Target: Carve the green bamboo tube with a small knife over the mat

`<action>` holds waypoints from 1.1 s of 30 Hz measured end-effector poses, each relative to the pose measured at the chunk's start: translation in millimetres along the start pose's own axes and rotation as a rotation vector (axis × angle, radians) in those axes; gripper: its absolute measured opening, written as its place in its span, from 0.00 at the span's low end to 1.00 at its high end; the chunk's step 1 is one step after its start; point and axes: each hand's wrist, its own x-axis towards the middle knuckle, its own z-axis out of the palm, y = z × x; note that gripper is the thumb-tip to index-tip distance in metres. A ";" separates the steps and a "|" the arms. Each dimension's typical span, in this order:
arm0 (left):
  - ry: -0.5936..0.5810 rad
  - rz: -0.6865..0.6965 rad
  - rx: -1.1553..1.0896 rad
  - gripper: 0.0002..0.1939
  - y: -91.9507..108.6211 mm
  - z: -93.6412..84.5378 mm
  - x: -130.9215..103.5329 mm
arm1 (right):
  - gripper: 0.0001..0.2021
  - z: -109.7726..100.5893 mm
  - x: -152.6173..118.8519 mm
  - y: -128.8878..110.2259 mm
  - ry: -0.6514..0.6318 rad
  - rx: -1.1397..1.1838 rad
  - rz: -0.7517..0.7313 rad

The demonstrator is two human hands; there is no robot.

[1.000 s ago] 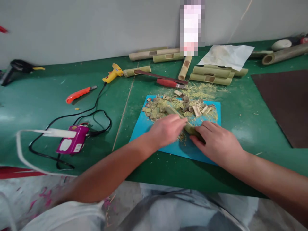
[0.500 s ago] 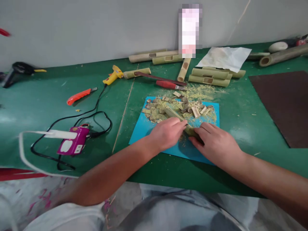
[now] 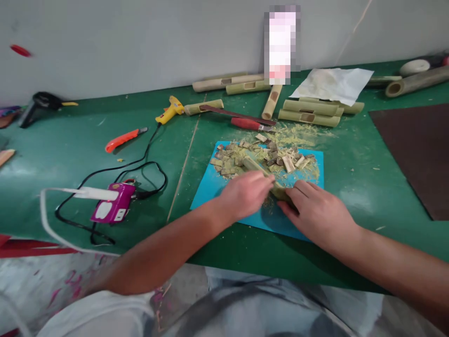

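A green bamboo tube (image 3: pixel 255 165) lies slantwise over a blue sheet (image 3: pixel 206 192), its far end among the wood chips. My right hand (image 3: pixel 317 206) is closed round the tube's near end, the thumb below it. My left hand (image 3: pixel 247 194) is closed over the tube's middle, fingertips pinched together at its upper side. Whatever those fingertips hold is too small and hidden to name. Bamboo chips (image 3: pixel 288 163) and pale green sawdust cover the far half of the sheet.
Behind the sheet lie a red-handled knife (image 3: pixel 245 123), a dark flat blade (image 3: pixel 235 113) and several notched bamboo tubes (image 3: pixel 310 107). Leftward are a yellow glue gun (image 3: pixel 170 110), an orange box cutter (image 3: pixel 122 140) and a purple power adapter (image 3: pixel 114 203) with cords. A brown board (image 3: pixel 414 150) lies right.
The camera has turned slightly left, so the whole scene sits a little further right. Both hands keep nearly the same hold and place on the bamboo tube.
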 end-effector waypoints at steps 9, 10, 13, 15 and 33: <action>-0.038 -0.006 -0.100 0.17 8.0 0.0 -2.9 | 0.10 -7.5 -3.9 2.8 -0.109 0.024 0.091; -0.027 -0.001 -0.104 0.16 7.3 -0.3 -3.0 | 0.10 -8.2 -4.2 2.8 -0.123 0.033 0.094; 0.020 0.021 -0.122 0.14 3.3 -1.9 -2.7 | 0.09 -7.6 -4.2 3.8 -0.133 0.073 0.106; 0.060 0.010 -0.120 0.12 -2.4 -4.3 -1.7 | 0.09 -5.8 -3.2 5.5 -0.109 0.081 0.118; 0.016 -0.012 -0.055 0.18 -4.0 8.0 0.7 | 0.13 4.6 -2.1 7.0 -0.060 0.038 0.101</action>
